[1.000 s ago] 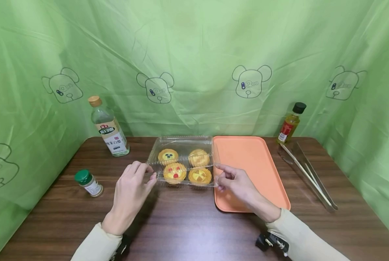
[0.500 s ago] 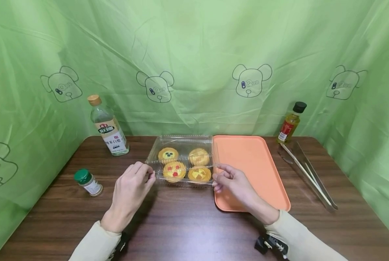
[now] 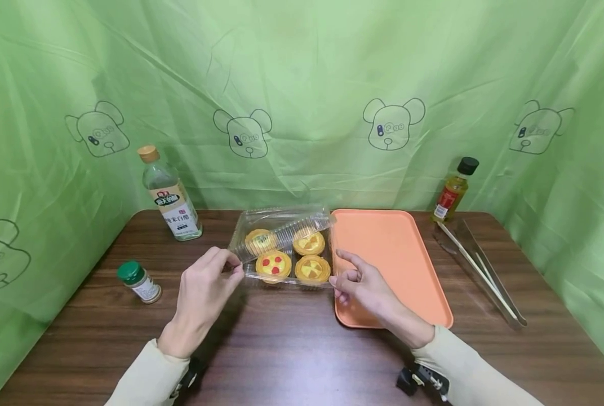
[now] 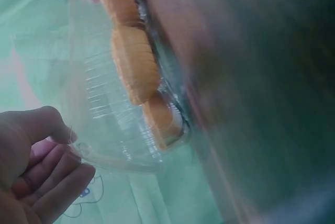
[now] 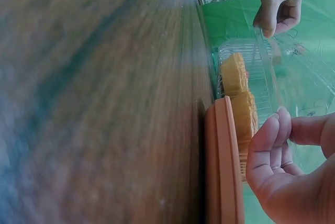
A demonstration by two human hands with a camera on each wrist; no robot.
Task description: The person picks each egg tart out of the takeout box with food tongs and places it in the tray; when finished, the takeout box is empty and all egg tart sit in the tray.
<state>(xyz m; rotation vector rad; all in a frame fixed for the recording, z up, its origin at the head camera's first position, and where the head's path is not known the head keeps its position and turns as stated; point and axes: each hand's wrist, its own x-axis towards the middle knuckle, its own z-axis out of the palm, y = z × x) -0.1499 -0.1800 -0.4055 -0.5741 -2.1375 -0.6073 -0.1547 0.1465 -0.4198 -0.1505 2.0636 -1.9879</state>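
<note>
A clear plastic clamshell box (image 3: 240,228) sits mid-table, holding several round tarts (image 3: 273,265) with yellow tops, one bearing red dots. Its lid (image 3: 288,229) is raised and slants upward to the right, its ribbed band crossing over the rear tarts. My left hand (image 3: 205,293) pinches the lid's front left corner between thumb and fingers; the left wrist view shows that corner (image 4: 78,148) well above the tarts. At the front right corner, my right hand (image 3: 365,287) pinches the lid edge (image 5: 272,77), its index finger stretched out.
An orange tray (image 3: 388,242) lies right beside the box. Farther right are metal tongs (image 3: 489,276) and an oil bottle (image 3: 450,194) with a black cap. A vinegar bottle (image 3: 175,203) and a green-capped spice jar (image 3: 141,282) stand left. A green curtain (image 3: 312,67) surrounds the table.
The lid has come up from the box, its ribbed band now tilting up at the right and the front tarts showing more plainly. Both hands stay nearly in place; the right index finger has left the plastic.
</note>
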